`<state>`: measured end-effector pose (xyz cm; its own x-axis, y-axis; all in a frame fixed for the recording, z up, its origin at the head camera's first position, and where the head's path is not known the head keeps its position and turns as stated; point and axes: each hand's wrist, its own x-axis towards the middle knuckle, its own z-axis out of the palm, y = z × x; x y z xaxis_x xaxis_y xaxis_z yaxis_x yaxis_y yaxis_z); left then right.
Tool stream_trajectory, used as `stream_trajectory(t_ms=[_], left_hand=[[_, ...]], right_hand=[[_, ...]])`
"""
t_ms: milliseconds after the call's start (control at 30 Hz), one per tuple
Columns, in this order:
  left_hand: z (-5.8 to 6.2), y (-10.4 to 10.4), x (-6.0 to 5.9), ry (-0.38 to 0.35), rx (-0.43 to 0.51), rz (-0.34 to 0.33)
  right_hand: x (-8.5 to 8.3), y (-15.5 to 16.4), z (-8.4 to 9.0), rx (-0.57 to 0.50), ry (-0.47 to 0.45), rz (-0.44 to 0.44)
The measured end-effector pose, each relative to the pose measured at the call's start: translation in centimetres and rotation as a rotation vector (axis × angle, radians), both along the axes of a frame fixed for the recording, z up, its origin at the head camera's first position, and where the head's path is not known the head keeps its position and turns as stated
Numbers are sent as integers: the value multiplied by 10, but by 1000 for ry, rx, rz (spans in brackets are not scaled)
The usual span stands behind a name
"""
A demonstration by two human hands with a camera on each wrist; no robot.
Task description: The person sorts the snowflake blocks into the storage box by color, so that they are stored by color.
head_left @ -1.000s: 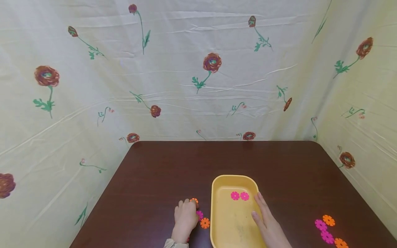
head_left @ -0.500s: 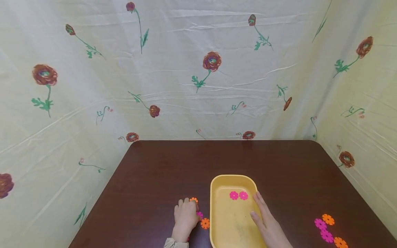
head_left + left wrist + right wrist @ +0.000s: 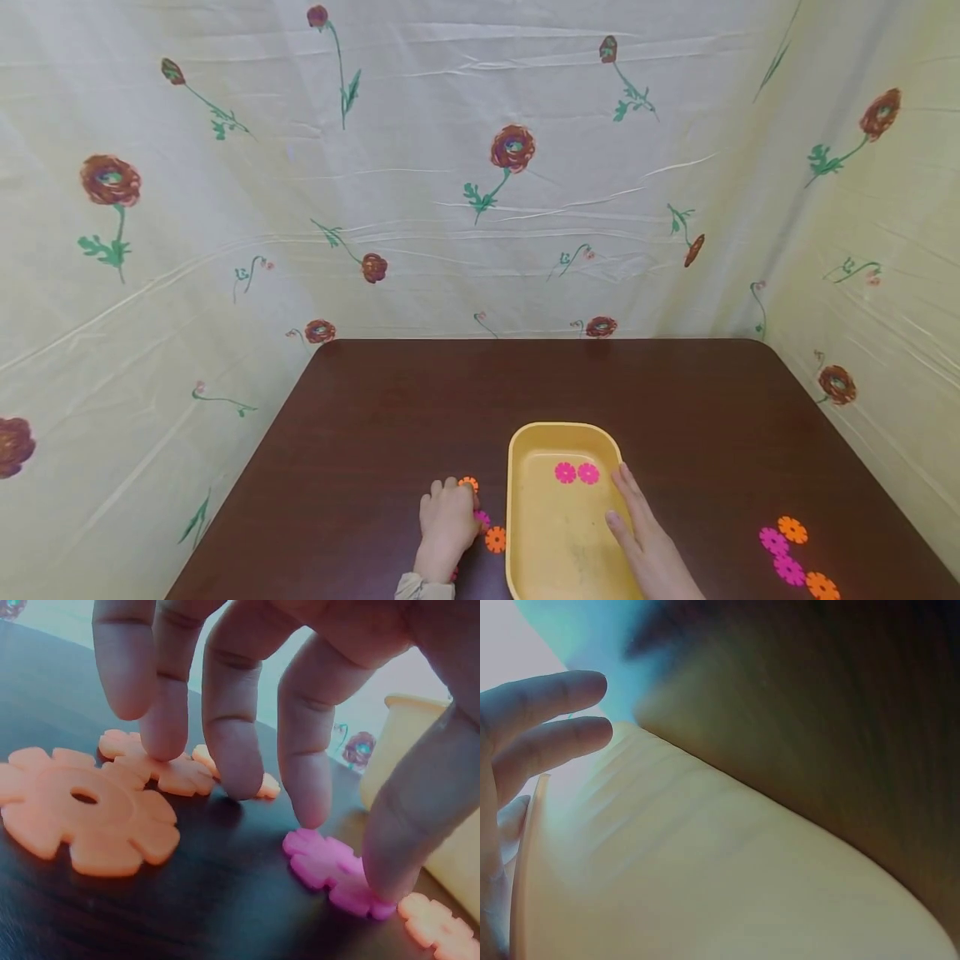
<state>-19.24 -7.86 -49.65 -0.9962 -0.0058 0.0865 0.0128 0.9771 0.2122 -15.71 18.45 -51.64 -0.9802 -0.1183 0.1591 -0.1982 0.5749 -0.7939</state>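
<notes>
My left hand (image 3: pixel 447 518) arches over a cluster of flower-shaped plastic pieces just left of the yellow tray (image 3: pixel 513 500). In the left wrist view the thumb and forefinger pinch a pink piece (image 3: pixel 322 859) by its opposite edges. The other fingertips rest on orange pieces (image 3: pixel 176 774), and a larger orange piece (image 3: pixel 86 817) lies free to the left. Another orange piece (image 3: pixel 495 539) lies by the tray. My right hand (image 3: pixel 637 529) lies flat along the tray's right rim with straight fingers (image 3: pixel 551 724). Two pink pieces (image 3: pixel 576 473) sit inside the tray.
Several pink and orange pieces (image 3: pixel 791 554) lie on the dark brown table (image 3: pixel 465 392) at the front right. A floral cloth (image 3: pixel 480 183) hangs behind and at both sides of the table.
</notes>
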Motion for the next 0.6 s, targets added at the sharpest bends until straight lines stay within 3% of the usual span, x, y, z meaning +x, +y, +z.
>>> stream_trajectory(t_ms=[200, 600], left_hand=[[2, -4, 1, -30, -8, -26], [-4, 0, 1, 74, 7, -74]], right_hand=[[0, 1, -2, 7, 6, -9], [-2, 1, 0, 15, -18, -11]])
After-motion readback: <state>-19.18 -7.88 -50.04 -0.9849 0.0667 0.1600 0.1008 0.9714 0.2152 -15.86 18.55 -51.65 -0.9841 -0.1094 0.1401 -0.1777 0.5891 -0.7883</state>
